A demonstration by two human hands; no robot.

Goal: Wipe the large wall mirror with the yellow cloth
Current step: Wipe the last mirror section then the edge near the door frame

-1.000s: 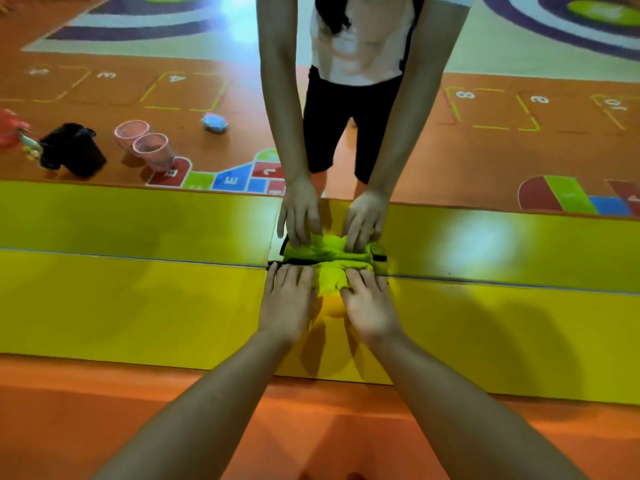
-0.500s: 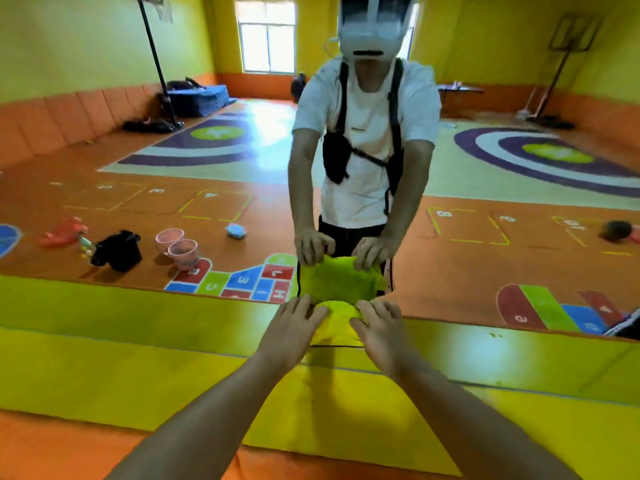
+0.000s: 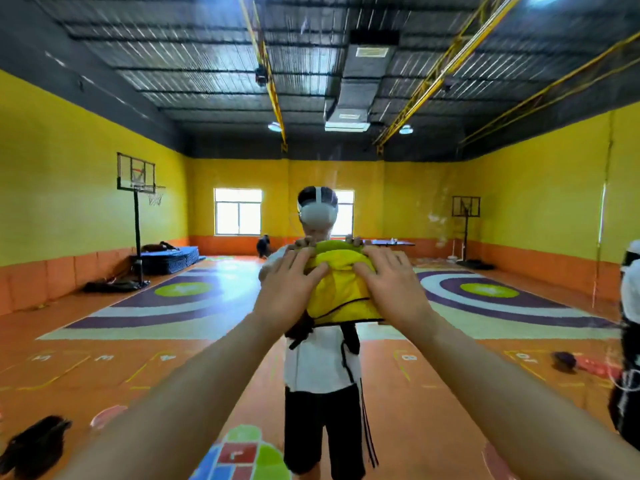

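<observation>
Blurred black bag (image 3: 33, 445) (half off-frame)

The high walls (image 3: 69, 188) are painted yellow, with a band of orange padding (image 3: 52, 275) along the bottom. The ceiling of dark ribbed metal (image 3: 207, 64) carries yellow steel beams (image 3: 266, 64), a grey air duct (image 3: 360, 81) and a round lamp (image 3: 274, 126). A bright white-framed window (image 3: 238, 212) is in the far wall. A basketball hoop on a black pole (image 3: 136, 188) stands at the left, near stacked blue mats (image 3: 169, 259). The glossy orange floor (image 3: 104, 375) has purple and white rings (image 3: 182, 289).
</observation>
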